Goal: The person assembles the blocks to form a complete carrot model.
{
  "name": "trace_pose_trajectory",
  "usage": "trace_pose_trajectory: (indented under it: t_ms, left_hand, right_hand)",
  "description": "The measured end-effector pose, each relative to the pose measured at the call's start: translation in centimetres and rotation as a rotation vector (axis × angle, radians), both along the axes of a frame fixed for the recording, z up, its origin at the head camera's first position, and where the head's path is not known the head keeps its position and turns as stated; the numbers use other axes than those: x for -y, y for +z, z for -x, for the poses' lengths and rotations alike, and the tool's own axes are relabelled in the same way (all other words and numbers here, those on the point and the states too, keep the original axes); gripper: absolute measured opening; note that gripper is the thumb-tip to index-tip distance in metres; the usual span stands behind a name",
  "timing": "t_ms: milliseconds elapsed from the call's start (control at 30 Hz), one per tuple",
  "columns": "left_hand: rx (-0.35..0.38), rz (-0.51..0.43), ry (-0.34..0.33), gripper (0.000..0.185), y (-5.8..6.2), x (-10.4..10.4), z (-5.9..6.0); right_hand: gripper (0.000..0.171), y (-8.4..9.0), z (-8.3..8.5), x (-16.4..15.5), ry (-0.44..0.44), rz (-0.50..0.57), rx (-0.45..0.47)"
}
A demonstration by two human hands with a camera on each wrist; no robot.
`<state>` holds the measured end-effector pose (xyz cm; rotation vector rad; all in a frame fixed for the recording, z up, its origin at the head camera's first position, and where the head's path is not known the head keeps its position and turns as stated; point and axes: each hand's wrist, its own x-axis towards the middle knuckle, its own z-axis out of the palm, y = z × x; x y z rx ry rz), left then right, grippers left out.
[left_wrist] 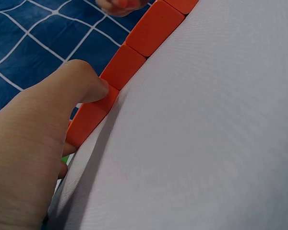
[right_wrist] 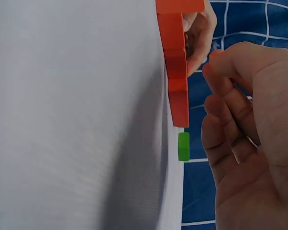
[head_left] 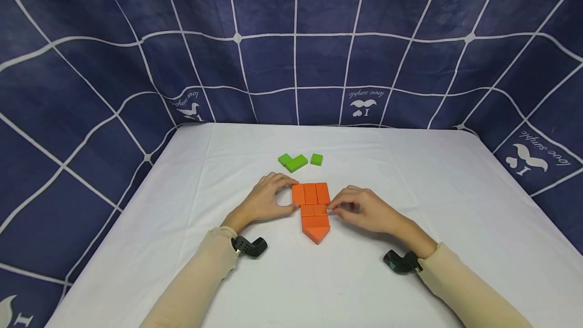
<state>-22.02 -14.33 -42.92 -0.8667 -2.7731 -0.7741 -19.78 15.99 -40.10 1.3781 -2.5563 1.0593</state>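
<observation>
Orange blocks [head_left: 311,206] lie flat at the centre of the white surface [head_left: 410,277], packed edge to edge: three upright rectangles in a row, two small squares below them, and a pointed piece at the near end. The left hand [head_left: 264,202] sits against the left edge of the rectangle row, fingers [left_wrist: 89,81] curled, with index finger and thumb pressed on the outermost rectangle. The right hand [head_left: 364,210] sits at the right side, its bent fingertips [head_left: 331,206] touching the right small square; whether it pinches the block cannot be determined. Beyond the orange group, apart from it, lie a green L-shaped piece [head_left: 293,161] and a green square [head_left: 316,159].
</observation>
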Motion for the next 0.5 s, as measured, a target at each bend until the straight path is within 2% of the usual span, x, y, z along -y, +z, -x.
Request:
trace_pose_trajectory:
  t_ms: [300,500]
  left_hand:
    - [0.018,-0.001,0.004,0.056,0.0,0.0,0.0]
    - [0.017,0.005,0.008,0.056,0.1,0.0,0.0]
  right_hand:
    - [0.019,1.0,2.9,0.5,-0.107,0.000,0.011]
    - [0.021,1.0,5.2,1.2,-0.142,0.033,0.004]
